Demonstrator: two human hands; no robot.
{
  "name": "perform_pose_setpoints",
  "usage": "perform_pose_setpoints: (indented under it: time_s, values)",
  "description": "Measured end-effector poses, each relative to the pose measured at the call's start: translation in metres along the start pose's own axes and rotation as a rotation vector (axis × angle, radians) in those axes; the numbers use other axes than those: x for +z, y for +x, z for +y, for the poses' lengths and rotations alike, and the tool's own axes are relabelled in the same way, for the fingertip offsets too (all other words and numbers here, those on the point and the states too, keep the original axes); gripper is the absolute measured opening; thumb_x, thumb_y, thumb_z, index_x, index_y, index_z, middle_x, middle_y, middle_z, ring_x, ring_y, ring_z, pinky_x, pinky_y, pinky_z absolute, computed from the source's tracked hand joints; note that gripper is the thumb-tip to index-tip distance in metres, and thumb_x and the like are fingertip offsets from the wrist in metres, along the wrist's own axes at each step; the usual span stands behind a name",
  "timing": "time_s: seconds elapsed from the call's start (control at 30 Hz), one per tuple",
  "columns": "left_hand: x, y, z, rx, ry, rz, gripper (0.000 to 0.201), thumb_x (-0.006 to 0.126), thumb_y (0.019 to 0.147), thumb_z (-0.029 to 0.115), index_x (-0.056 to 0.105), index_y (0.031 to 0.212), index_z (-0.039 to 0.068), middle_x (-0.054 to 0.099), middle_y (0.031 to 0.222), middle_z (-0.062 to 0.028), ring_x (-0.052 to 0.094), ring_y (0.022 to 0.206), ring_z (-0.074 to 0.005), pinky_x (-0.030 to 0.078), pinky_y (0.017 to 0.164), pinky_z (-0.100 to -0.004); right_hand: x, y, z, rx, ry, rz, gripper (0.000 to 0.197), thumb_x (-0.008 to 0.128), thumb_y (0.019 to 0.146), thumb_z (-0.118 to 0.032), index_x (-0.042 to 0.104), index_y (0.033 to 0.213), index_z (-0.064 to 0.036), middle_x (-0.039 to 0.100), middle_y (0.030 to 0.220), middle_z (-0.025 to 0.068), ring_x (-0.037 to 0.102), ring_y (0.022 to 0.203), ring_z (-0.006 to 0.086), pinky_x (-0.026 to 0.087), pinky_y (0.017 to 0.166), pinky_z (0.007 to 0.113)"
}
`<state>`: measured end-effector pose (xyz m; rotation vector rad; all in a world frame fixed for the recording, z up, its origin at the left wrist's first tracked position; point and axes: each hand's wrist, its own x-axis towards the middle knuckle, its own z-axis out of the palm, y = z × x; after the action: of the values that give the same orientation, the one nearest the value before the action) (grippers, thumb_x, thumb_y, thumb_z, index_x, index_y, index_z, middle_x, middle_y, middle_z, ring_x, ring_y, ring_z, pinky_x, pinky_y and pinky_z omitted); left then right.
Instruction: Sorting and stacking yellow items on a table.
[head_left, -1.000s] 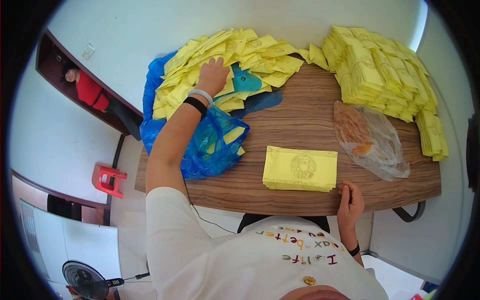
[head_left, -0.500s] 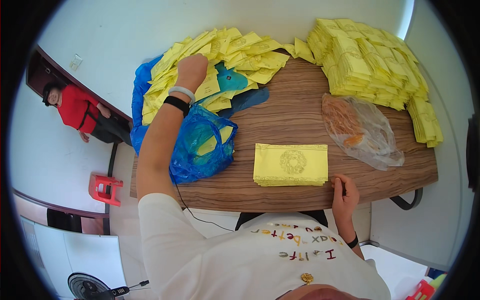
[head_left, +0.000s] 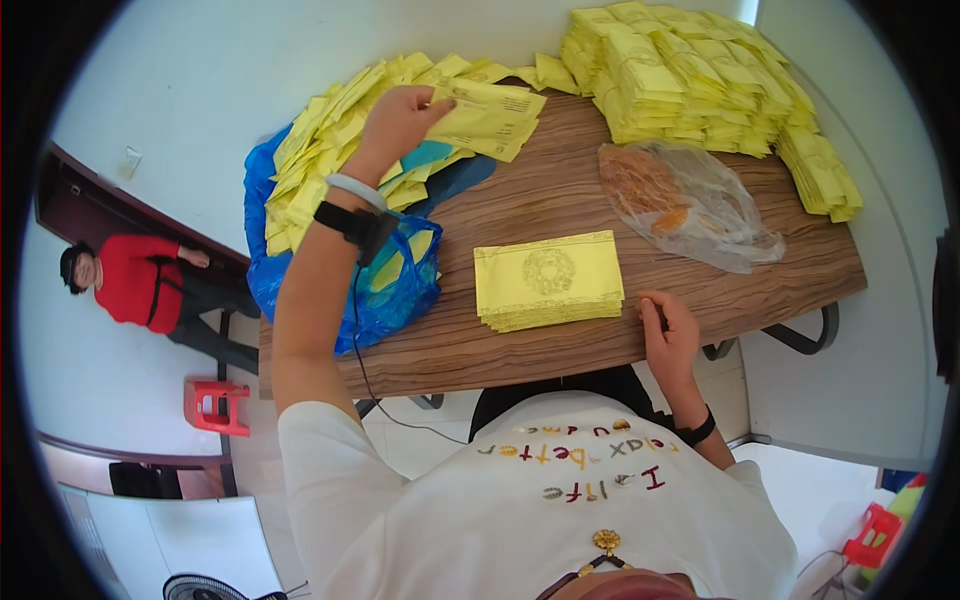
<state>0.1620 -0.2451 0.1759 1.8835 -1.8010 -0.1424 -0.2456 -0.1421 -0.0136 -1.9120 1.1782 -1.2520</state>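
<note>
My left hand [head_left: 398, 128], a band round the wrist, is closed on the edge of a flat yellow printed packet [head_left: 495, 122], held over the far left of the table. Beneath and beyond it lies a loose heap of similar packets [head_left: 322, 150], spilling over a blue plastic bag [head_left: 410, 290]. A neat stack of yellow packets [head_left: 548, 275] with a round printed design sits near the front edge. Just right of that stack, my right hand [head_left: 672, 335] rests at the table edge, fingers curled and thumb pressed in; whatever it may hold is hidden.
Bundled yellow packets [head_left: 670, 85] are piled high at the far right of the wooden table [head_left: 540, 195]. Before them lies a clear bag [head_left: 690, 205] of orange-brown bands. A cable hangs from my left wrist. Off to the left are a person in red [head_left: 140, 280] and a red stool [head_left: 217, 407].
My left hand has come up from the heap with a yellow packet, moving slightly right. The whole view has shifted and tilted. My right hand stays beside the stack.
</note>
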Motion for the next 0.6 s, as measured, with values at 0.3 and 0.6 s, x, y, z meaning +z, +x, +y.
perform_pose_setpoints:
  time_s: [0.3,0.6]
  values:
    - [0.063,-0.045,-0.020,0.710,0.406,0.109,0.019,0.067,0.089,0.021,0.071,0.104,0.009,0.069,0.104,-0.0098,0.064,0.096,-0.0254,0.052,0.082,-0.0351,-0.001,-0.003,-0.002,-0.008,-0.053,-0.027,0.011,0.060,0.095,-0.004,0.067,0.102,-0.0002,0.067,0.080,0.0067,0.063,0.071,0.0130,0.049,0.066,0.025]
    - [0.068,-0.042,-0.027,0.267,0.208,-0.367,0.024,0.069,0.084,0.021,0.071,0.107,0.012,0.065,0.113,-0.0090,0.061,0.105,-0.0288,0.050,0.089,-0.0370,0.001,-0.001,-0.002,0.031,-0.041,-0.045,0.011,0.060,0.096,-0.004,0.067,0.102,0.0002,0.069,0.083,0.0072,0.064,0.073,0.0126,0.050,0.068,0.025]
